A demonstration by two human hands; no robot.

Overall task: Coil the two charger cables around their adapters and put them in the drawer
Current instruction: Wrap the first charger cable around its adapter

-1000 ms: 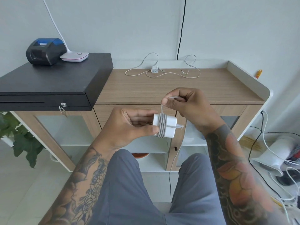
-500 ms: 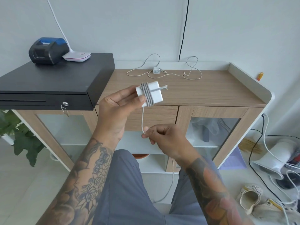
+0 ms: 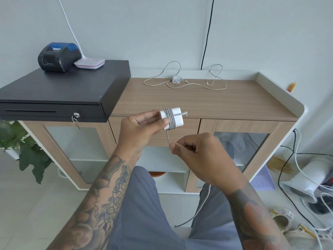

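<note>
My left hand (image 3: pixel 142 129) holds a white square adapter (image 3: pixel 175 117) in front of the wooden cabinet, thumb pressed on its face. Several grey cable turns wrap its middle. From the adapter's lower edge the grey cable (image 3: pixel 168 137) drops to my right hand (image 3: pixel 198 154), which pinches it just below. The loose tail (image 3: pixel 200 208) hangs past my right knee. A second small white adapter (image 3: pixel 175 79) with its uncoiled cable (image 3: pixel 214 85) lies at the back of the cabinet top. The closed wooden drawer front (image 3: pixel 189 126) sits behind my hands.
A black cash drawer (image 3: pixel 59 94) with a key stands on the cabinet's left, carrying a receipt printer (image 3: pixel 57 56) and a white device (image 3: pixel 89 63). A plant (image 3: pixel 23 147) is at the left. Cables, a white object and shoes lie on the floor at right.
My left hand lifted the adapter from lap height to the cabinet's front edge. My right hand dropped from above the adapter to below it, keeping its pinch on the cable.
</note>
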